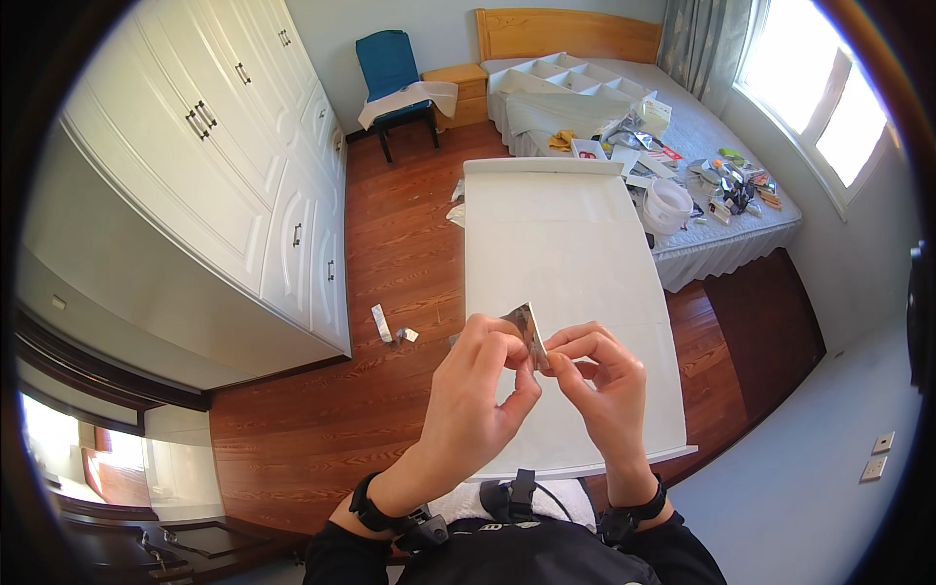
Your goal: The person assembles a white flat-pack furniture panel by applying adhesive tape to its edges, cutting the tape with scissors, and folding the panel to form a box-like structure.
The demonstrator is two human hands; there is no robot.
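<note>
A small, flat, rectangular piece [528, 330], greyish and shiny with a pale edge, is held up above the white table; I cannot make out its kind. My left hand [485, 375] pinches it from the left, thumb and fingers closed at its lower part. From the other side, my right hand [600, 380] grips its lower right corner between thumb and fingertips. Beneath both hands stretches the long white table [556, 234], its surface lightly creased or seamed. Fingers hide part of the piece.
White wardrobes [214, 146] line the left wall. A bed [726, 234] at the right bears a white bucket [668, 203] and a jumble of small items. A blue chair [386, 68] stands at the back. White scraps [380, 322] lie on the wooden floor.
</note>
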